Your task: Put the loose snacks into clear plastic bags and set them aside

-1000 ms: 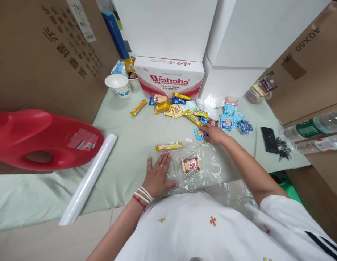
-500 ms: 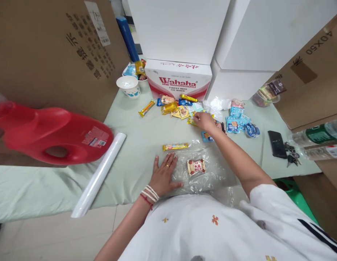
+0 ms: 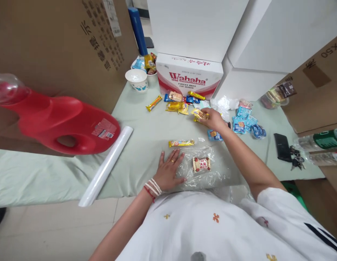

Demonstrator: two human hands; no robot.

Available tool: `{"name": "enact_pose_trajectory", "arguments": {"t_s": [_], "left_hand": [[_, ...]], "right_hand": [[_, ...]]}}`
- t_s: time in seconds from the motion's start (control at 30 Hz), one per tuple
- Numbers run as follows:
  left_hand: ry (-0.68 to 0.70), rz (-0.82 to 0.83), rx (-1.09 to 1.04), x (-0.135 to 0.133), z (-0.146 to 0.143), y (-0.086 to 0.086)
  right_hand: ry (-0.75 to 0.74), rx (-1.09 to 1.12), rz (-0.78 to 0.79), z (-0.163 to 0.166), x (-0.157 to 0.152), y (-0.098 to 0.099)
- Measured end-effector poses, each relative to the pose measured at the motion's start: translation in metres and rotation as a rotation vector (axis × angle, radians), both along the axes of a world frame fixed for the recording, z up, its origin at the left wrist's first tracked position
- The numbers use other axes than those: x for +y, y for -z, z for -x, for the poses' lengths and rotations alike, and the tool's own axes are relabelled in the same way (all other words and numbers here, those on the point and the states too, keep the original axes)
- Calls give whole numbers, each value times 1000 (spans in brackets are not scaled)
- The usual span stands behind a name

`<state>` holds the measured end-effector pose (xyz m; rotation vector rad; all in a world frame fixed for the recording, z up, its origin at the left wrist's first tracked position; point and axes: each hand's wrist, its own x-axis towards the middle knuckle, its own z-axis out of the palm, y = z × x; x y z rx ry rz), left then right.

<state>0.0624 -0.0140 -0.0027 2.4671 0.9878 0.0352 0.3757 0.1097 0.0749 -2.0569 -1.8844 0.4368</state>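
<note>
My right hand [image 3: 214, 119] grips a small yellow snack packet [image 3: 200, 114] by its right side, at the near edge of a pile of wrapped snacks. My left hand [image 3: 170, 169] lies flat with fingers spread on the left edge of a clear plastic sheet [image 3: 223, 170]. On that sheet rests a cream and red snack packet [image 3: 201, 164]. A long yellow snack bar [image 3: 181, 143] lies just beyond my left fingertips. Partly behind my right wrist is a blue biscuit packet [image 3: 214, 135].
A white roll [image 3: 105, 166] and a big red jug [image 3: 67, 125] are on the left. Behind stand a paper bowl [image 3: 137, 80] and a Wahaha box [image 3: 188, 76]. Blue packets [image 3: 240, 124], a phone [image 3: 282, 146], keys [image 3: 297, 159] and plastic bottles [image 3: 324, 140] lie on the right.
My right hand has taken hold of a yellow packet from the pile and lifted it slightly. My left hand stays flat on the sheet. The camera view has shifted a little.
</note>
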Motion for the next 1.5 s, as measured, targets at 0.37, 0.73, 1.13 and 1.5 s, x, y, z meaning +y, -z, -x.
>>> {"name": "enact_pose_trajectory", "arguments": {"t_s": [0.37, 0.73, 1.13, 1.5], "left_hand": [[-21, 41, -63, 8, 5, 2], [-101, 8, 59, -1, 8, -11], [-128, -179, -71, -9, 11, 10], [-189, -205, -154, -11, 7, 6]], "right_hand": [[-346, 263, 112, -15, -158, -9], [100, -164, 101, -68, -145, 14], [-72, -363, 118, -65, -30, -14], [-126, -420, 4, 43, 139, 43]]}}
